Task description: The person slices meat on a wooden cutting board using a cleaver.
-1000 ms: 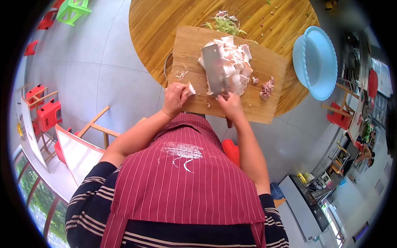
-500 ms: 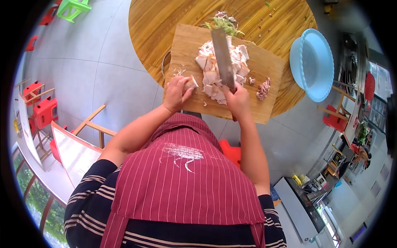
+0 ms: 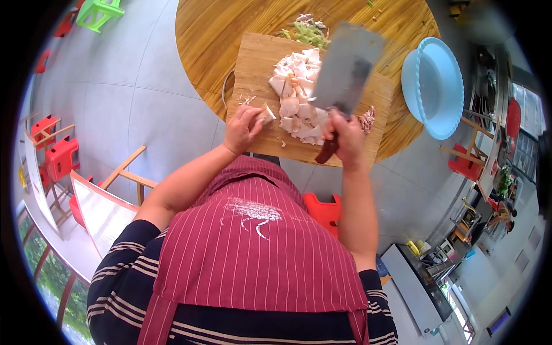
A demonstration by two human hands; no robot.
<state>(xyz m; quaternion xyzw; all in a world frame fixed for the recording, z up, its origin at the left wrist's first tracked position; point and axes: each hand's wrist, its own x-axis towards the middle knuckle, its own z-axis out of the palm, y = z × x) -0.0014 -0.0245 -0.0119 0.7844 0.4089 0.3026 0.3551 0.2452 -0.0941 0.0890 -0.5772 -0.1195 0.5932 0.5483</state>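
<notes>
My right hand [image 3: 345, 137] is closed round the dark handle of a cleaver [image 3: 349, 66], whose wide blade is raised over the right part of a wooden cutting board [image 3: 253, 63]. At the board's left edge, my left hand [image 3: 242, 127] grips a small pale piece of meat [image 3: 265, 114]. Between the hands lies a heap of pale, cut meat pieces [image 3: 292, 106], partly behind the blade. Reddish meat scraps [image 3: 368, 119] sit to the right of my right hand, and small shreds [image 3: 247, 99] lie above my left hand.
The board rests on a round wooden table [image 3: 207, 40]. Green and purplish trimmings [image 3: 306, 33] lie behind the board. A light blue basin [image 3: 440, 89] stands at the table's right edge. A red stool [image 3: 323, 211] is below the board, and a green stool [image 3: 99, 14] is far left.
My right hand has moved right with the cleaver, lifting it off the heap and turning its flat side into view. My left hand has stayed nearly in place with its piece.
</notes>
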